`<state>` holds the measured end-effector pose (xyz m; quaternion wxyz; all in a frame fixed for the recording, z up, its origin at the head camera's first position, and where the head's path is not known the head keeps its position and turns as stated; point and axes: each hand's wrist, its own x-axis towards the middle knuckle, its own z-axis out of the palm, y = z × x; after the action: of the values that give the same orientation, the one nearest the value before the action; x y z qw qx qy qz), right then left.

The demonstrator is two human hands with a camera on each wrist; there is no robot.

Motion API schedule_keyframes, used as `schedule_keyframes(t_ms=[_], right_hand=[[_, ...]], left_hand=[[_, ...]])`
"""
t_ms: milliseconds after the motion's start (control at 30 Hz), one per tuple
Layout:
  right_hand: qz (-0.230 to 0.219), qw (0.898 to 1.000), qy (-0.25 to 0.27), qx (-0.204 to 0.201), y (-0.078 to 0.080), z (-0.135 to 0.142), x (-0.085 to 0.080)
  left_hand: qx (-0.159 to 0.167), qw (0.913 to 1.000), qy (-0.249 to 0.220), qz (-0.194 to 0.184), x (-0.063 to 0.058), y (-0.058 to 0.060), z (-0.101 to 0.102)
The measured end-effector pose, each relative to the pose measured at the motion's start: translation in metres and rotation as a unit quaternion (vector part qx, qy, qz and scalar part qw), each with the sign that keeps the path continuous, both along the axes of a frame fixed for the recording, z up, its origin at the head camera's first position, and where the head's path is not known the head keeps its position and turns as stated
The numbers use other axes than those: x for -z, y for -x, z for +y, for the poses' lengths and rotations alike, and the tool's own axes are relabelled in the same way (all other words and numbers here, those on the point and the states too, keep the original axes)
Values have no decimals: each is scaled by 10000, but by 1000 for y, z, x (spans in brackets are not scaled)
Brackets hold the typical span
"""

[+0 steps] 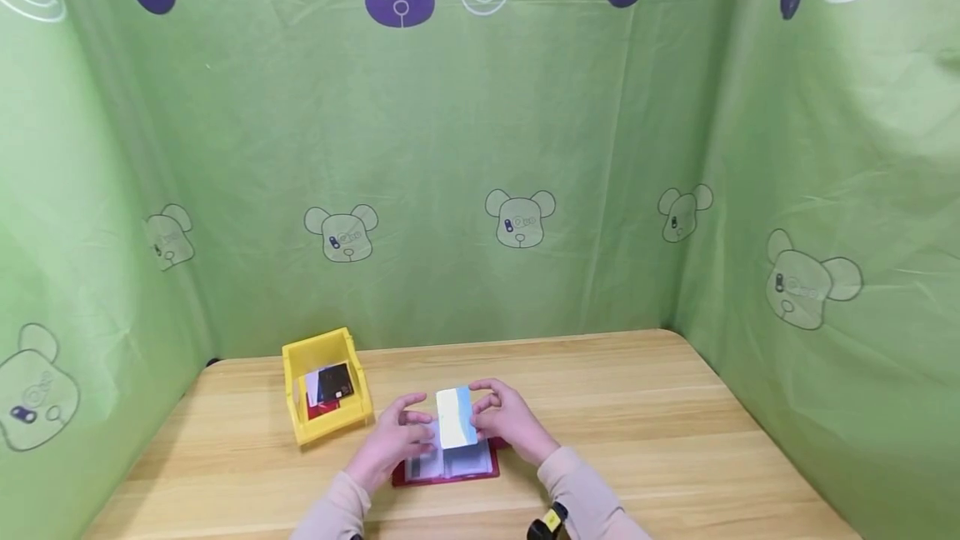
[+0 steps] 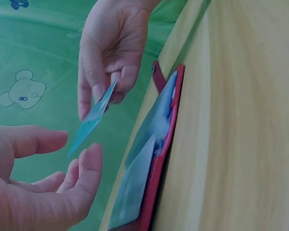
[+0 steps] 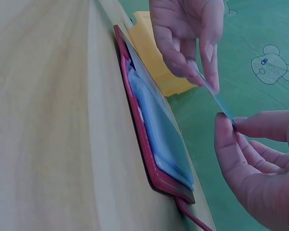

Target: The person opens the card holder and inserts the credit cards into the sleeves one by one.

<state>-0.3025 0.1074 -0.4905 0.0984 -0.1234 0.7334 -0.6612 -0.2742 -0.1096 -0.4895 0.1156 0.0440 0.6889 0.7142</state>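
Note:
A white and light-blue card [image 1: 455, 417] is held up above an open red card holder [image 1: 491, 471] on the table. My right hand [image 1: 513, 421] pinches the card by its right edge between thumb and fingertips, as the right wrist view also shows. My left hand [image 2: 43, 187] is at the card's other side, thumb and fingers spread apart with a gap around the near corner. Clear plastic sleeves [image 3: 158, 130] fill the holder, and a red strap [image 2: 158, 77] sticks out from its edge. The hands and card cover part of the holder in the head view.
To the left at the back of the wooden table [image 1: 600, 382] stands a yellow bin [image 1: 333, 426]. Inside it lie a black card [image 1: 335, 382], a whitish one and something red. Green printed curtains [image 1: 450, 123] enclose the table's back and sides.

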Motion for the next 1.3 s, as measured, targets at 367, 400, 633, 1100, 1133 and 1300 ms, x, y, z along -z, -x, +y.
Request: schedule_keyframes(t_ms=[367, 400, 633, 1100, 1133, 1300], right_hand=[[-29, 9993, -135, 340, 6, 6, 2], [-38, 9993, -146, 331, 5, 5, 2], [-166, 9992, -322, 143, 3, 4, 3], [-383, 9970, -657, -170, 5, 6, 7], [-397, 9967, -680, -173, 5, 5, 8], [-436, 9961, -742, -168, 5, 1, 9]], left_hand=[[-5, 9901, 1288, 566, -8, -2, -34], [62, 9865, 1495, 660, -9, -2, -37], [878, 9261, 3323, 1555, -8, -4, -49], [1425, 8711, 4310, 1877, -1, -7, -46], [1433, 8719, 4295, 1866, -2, -7, -46], [1442, 8717, 4308, 1836, -3, -8, -46]])
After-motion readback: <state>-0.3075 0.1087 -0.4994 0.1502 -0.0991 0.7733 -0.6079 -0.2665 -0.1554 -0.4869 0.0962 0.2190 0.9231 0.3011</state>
